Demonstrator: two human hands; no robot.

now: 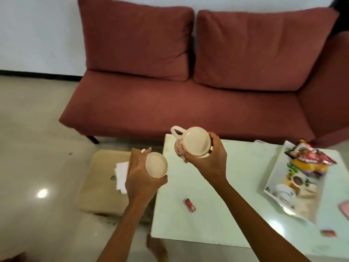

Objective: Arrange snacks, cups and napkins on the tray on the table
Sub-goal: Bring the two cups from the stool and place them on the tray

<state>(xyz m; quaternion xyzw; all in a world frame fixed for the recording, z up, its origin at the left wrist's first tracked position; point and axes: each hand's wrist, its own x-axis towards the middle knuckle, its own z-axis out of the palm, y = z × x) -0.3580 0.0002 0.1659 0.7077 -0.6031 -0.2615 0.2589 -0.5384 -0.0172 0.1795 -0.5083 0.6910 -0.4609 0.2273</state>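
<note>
holding a cream mug in each hand, a person stands over a pale green table (pixel 207 214). the right hand (pixel 207 159) is closed around a mug (pixel 194 142) with red marks on its side, tipped so its round end faces the camera and its handle points up and away from the tray. the left hand (pixel 139 178) is wrapped around a second mug (pixel 156 164), tipped the same way, held over the gap between the table and a low tan stool (pixel 100 178). both mugs are in the air, well apart from the tray.

the tray (pixel 279 163), a white patterned rectangle, sits at the table's far right side and already carries several snack packets (pixel 309 159). two small red sweets lie loose on the table: one (pixel 189 202) to the left of the tray, near the table's middle, another (pixel 328 232) nearer the camera than the tray. white napkins (pixel 121 176) rest on the stool, left of the table.

risks: the mugs are tilted and gripped by the body, so either could slip and break on the hard floor, the left one especially. the packets crowd the tray's far end, so a mug set down carelessly could land on them and topple.
</note>
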